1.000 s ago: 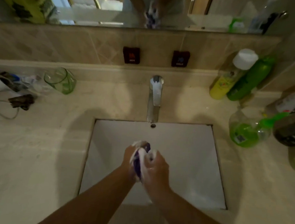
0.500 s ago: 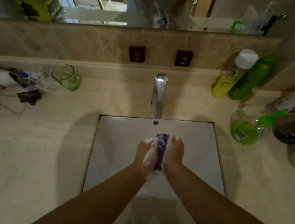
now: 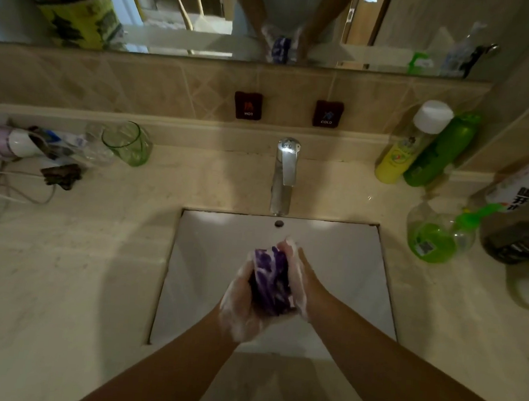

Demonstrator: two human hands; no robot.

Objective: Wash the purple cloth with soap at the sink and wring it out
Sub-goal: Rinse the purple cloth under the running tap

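beige marble-patterned stone bench (image 3: 60, 279) fills most of the view, with a white rectangular sink basin (image 3: 340, 269) set into its middle and a chrome tap (image 3: 283, 176) standing at the basin's back edge; no water can be seen running from it. on the right of the bench stand a yellow bottle with a white cap (image 3: 410, 145), a green bottle (image 3: 441, 151) leaning beside it, and a clear round bottle of green liquid (image 3: 434, 239) nearer the basin; on the left sits a green-tinted glass tumbler (image 3: 128, 143). over the basin, the left hand (image 3: 241, 299) and right hand (image 3: 298, 279), both white with lather, hold the crumpled purple cloth (image 3: 271, 283) between them. the left fingers curl round the cloth from below and the side, and the right fingers wrap over its far edge, so both grip it closely. this looks like the soaping and scrubbing step, with rinsing and wringing not yet done. the next move probably calls for working the folds against each other, then opening the tap to flush the suds out before twisting the cloth tight over the basin.
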